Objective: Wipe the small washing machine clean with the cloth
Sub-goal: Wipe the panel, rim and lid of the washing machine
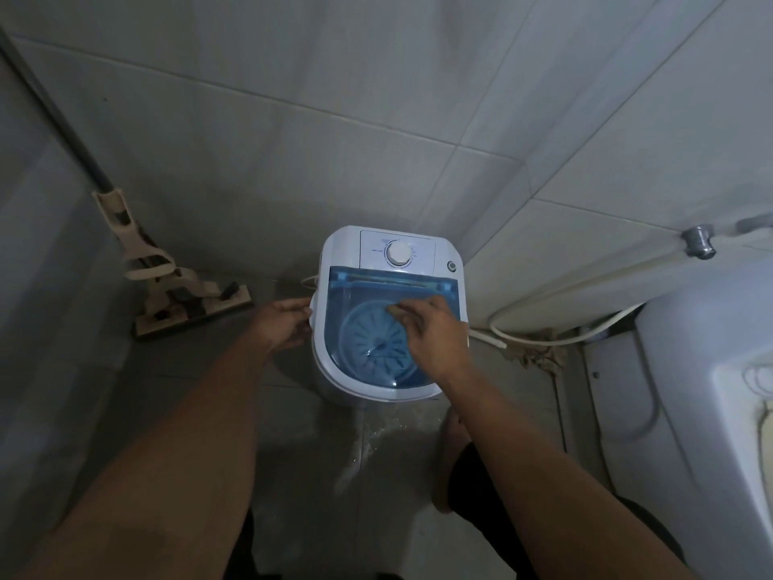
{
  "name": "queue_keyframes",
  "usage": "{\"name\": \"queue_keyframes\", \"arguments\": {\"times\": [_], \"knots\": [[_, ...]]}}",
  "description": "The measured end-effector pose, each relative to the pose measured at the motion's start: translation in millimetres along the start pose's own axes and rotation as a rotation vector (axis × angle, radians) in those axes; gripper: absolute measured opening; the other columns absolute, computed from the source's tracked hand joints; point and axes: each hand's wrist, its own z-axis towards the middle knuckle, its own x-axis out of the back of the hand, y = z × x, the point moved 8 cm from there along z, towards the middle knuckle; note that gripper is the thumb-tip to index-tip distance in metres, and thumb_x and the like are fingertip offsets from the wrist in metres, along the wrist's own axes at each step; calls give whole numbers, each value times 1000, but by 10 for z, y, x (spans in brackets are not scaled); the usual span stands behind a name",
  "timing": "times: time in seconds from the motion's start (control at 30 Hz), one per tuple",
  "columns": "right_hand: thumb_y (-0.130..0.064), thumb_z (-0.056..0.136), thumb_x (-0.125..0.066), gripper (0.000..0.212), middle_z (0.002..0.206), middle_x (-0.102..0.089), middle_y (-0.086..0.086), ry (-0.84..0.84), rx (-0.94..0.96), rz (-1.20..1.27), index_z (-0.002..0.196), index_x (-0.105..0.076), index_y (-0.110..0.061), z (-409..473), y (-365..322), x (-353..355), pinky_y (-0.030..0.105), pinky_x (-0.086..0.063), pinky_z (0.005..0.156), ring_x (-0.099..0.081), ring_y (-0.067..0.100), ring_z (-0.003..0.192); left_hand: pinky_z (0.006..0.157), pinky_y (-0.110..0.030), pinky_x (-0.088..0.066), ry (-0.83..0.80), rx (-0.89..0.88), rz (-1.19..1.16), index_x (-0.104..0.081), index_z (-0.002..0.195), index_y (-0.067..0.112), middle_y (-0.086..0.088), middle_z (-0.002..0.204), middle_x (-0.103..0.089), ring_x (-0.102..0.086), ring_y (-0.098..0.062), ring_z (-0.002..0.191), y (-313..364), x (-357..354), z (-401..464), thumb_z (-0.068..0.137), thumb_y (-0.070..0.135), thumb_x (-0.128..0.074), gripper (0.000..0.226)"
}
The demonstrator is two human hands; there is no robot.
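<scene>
**A:** Where does the small washing machine [391, 311] stand?

**B:** On the tiled floor [301, 454], in the corner, its back to the tiled wall [334, 119]; a white body with a blue see-through lid [368, 295], closed, the ribbed drum base visible through it; a round white dial [398, 254] sits on the panel behind the lid.

**A:** And the hands?

**B:** The left hand [284, 324] rests against the machine's left side, fingers curled loosely round the edge; the right hand [435, 337] lies on the lid, fingers bent over a small cloth [397, 310], pale and mostly hidden beneath them, pressing it to the blue plastic.

**A:** Is the cloth gripped or only pressed?

**B:** The fingertips curl round it, so it looks held; how much of it lies under the palm I cannot tell.

**A:** What else is in the frame?

**B:** A beige mop [167, 286] leaning at the left, its head on the floor just beside the machine; a white hose [543, 303] looping along the wall to the right; a metal tap [700, 241] above it; a white fixture [690, 391] at the far right edge; a wet patch [376, 433] on the floor in front of the machine.
</scene>
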Motion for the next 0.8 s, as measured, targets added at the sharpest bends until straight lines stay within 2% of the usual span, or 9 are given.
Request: {"name": "queue_keyframes", "arguments": {"times": [0.17, 0.3, 0.37, 0.43, 0.5, 0.57, 0.63, 0.7, 0.8], "knots": [[-24, 97, -61, 31, 122, -62, -1, 104, 9, -102, 123, -72, -37, -165, -15, -122, 47, -44, 94, -61, 29, 112, 76, -27, -50, 7, -5, 2, -60, 131, 10, -5, 88, -67, -61, -14, 73, 4, -8, 0, 99, 10, -54, 32], [-27, 98, -54, 34, 127, -60, -1, -155, 486, -75, 128, -69, -34, -581, -587, -523, 47, -48, 96, -59, 27, 115, 77, -30, -51, 6, -6, 4, -59, 132, 9, -16, 105, -64, -61, -18, 77, 4, -10, 5, 99, 8, -53, 34], [-21, 100, -58, 34, 125, -60, 1, -142, 588, 2, 131, -68, -28, -648, -644, -457, 42, -49, 95, -60, 25, 114, 88, -37, -51, 14, -11, 11, -59, 132, 8, -16, 106, -65, -62, -24, 85, -10, 0, 15, 99, 9, -53, 34], [-15, 99, -62, 32, 126, -59, 1, -16, 475, 100, 128, -71, -26, -499, -454, -203, 34, -49, 101, -60, 20, 118, 91, -38, -50, 8, -11, 8, -60, 131, 9, -16, 107, -65, -62, -23, 83, -15, -10, 17, 98, 9, -54, 33], [-13, 99, -65, 31, 126, -58, -1, 127, 230, 180, 125, -72, -28, -285, -70, 120, 18, -47, 103, -59, 14, 117, 91, -39, -51, 4, -7, -8, -60, 130, 10, -16, 107, -66, -62, -20, 79, -25, -9, 39, 98, 9, -55, 33], [-14, 101, -64, 29, 124, -56, 0, 244, -7, 217, 126, -72, -27, -113, 345, 406, -1, -36, 99, -59, 12, 112, 96, -43, -50, 5, -3, -11, -61, 130, 10, -16, 109, -68, -63, -22, 82, -33, 4, 58, 98, 9, -56, 32], [-18, 104, -61, 27, 122, -57, 5, 307, -133, 202, 128, -73, -23, 36, 625, 561, -9, -29, 92, -56, 10, 104, 99, -44, -50, 11, 2, -12, -62, 130, 10, -17, 111, -69, -64, -25, 88, -53, 18, 90, 97, 10, -56, 33], [-21, 105, -59, 27, 121, -58, 8, 296, -168, 167, 129, -73, -22, 195, 726, 521, -1, -36, 96, -54, 11, 100, 97, -44, -51, 11, 3, -28, -62, 128, 10, -17, 108, -68, -63, -24, 84, -63, 16, 101, 98, 9, -56, 31], [-18, 102, -60, 27, 116, -61, 10, 303, -96, 111, 124, -75, -20, 334, 516, 223, 23, -42, 98, -63, 28, 104, 97, -43, -51, 9, 5, -38, -63, 127, 11, -17, 108, -68, -62, -24, 85, -64, -1, 110, 98, 9, -56, 31]]}}
